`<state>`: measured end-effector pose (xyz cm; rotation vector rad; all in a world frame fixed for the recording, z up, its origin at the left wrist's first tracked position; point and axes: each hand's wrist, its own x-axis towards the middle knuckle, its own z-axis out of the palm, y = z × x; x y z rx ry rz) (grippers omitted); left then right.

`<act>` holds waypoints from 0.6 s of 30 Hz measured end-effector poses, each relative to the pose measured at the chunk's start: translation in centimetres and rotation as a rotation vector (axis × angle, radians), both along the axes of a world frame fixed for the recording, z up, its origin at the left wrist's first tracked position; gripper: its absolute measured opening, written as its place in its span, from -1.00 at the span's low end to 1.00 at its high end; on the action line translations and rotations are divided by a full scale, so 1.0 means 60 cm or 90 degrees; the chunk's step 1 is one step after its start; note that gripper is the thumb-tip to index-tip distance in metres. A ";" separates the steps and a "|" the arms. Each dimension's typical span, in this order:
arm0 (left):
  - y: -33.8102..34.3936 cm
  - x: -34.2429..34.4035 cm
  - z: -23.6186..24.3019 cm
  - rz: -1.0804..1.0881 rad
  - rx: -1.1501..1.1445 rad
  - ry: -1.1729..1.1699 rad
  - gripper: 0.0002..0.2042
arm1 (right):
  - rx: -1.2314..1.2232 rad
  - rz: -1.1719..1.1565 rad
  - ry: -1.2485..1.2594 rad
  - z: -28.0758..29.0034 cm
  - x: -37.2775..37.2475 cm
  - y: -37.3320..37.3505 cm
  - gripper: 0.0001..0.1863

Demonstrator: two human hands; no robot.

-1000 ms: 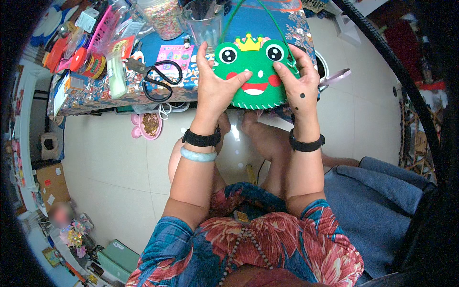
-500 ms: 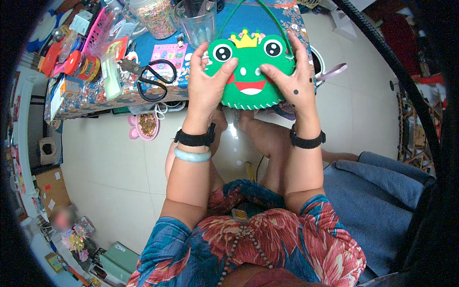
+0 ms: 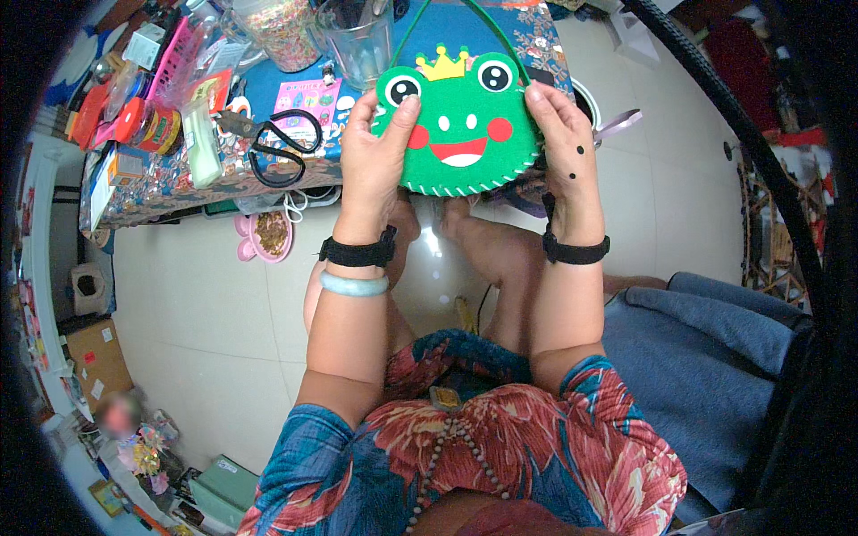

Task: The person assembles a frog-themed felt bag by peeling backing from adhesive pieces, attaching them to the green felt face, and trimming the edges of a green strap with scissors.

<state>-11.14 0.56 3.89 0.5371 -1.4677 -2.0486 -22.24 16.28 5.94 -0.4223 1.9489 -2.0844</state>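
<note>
A green felt frog-face bag (image 3: 460,134) with white edge stitching, red cheeks and a yellow crown (image 3: 444,64) is held upright at the table's edge, its green strap (image 3: 407,29) looping upward. My left hand (image 3: 374,156) grips its left side, thumb over the lower part of one eye. On the opposite side, my right hand (image 3: 565,147) holds the edge, thumb beside the other eye. Black-handled scissors (image 3: 284,165) and a pink printed card (image 3: 306,98) lie to the left on the patterned blue tablecloth (image 3: 152,201).
A glass pitcher (image 3: 353,49), jar of colourful bits (image 3: 281,36), red-lidded jar (image 3: 156,129) and pink basket (image 3: 170,71) crowd the table's left. Below are a pink food bowl (image 3: 271,234) and cardboard box (image 3: 98,357). A blue-grey blanket (image 3: 688,375) lies at right; a black cord (image 3: 733,116) crosses the upper right.
The bag has shifted left and slightly up with both hands. My right thumb has moved off the face to the upper right edge, uncovering the cheek; my left thumb has risen toward the eye.
</note>
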 end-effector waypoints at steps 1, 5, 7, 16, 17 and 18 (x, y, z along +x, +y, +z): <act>0.002 0.001 0.002 -0.004 0.017 0.002 -0.60 | -0.026 0.026 -0.045 -0.005 -0.001 0.009 -0.64; 0.001 0.000 0.006 -0.054 0.188 0.153 -0.66 | -0.123 0.028 -0.109 0.015 0.011 0.001 -0.68; -0.003 0.001 -0.001 -0.072 0.201 0.134 -0.60 | -0.141 0.017 -0.113 0.029 0.016 -0.004 -0.67; -0.007 0.002 -0.019 -0.090 0.180 0.135 -0.62 | -0.157 0.096 -0.090 0.003 0.004 0.000 -0.68; -0.006 0.001 -0.017 -0.081 0.212 0.149 -0.61 | -0.160 0.072 -0.096 0.003 0.005 0.000 -0.68; -0.004 0.001 -0.015 -0.073 0.245 0.163 -0.59 | -0.162 0.048 -0.103 0.003 0.007 -0.002 -0.67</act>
